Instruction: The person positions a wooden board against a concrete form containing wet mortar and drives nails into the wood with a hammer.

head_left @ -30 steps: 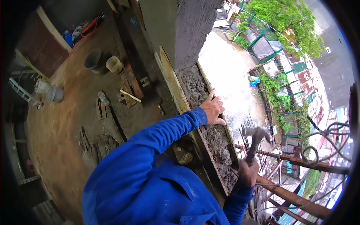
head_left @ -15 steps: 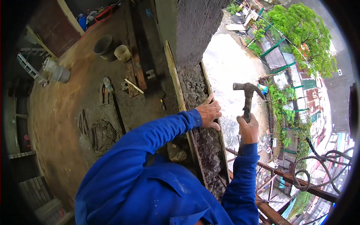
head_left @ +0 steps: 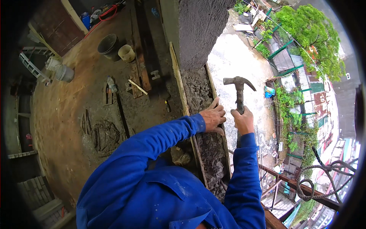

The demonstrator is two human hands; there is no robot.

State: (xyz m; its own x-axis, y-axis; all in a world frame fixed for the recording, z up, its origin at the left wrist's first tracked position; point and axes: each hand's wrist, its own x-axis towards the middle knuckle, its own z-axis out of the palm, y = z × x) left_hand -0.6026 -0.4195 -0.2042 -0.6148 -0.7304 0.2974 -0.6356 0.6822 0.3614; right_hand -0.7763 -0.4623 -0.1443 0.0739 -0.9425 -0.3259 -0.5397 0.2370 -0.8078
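My right hand [head_left: 244, 120] is closed round the handle of a claw hammer [head_left: 239, 84]. The hammer stands upright, head at the top, beyond the outer side of a narrow wall top. My left hand [head_left: 213, 117] lies across the outer wooden board [head_left: 211, 82], fingers spread a little and bent over its edge. Whether a nail sits under those fingers cannot be made out. Rough, wet-looking mortar [head_left: 196, 86] fills the channel between this board and the inner wooden board [head_left: 178, 78].
A rough grey column [head_left: 198, 34] rises at the channel's far end. On the muddy floor at left are a dark bucket [head_left: 108, 45], a pale pail [head_left: 126, 53] and a plastic bottle [head_left: 111, 84]. Right of the wall is a drop, with a steel beam [head_left: 293, 184] and hanging rope [head_left: 324, 168].
The hammer and my right hand have moved left, closer to the outer board, and slightly up. My left hand stays on the board with its fingers bent a bit more. The view has shifted slightly.
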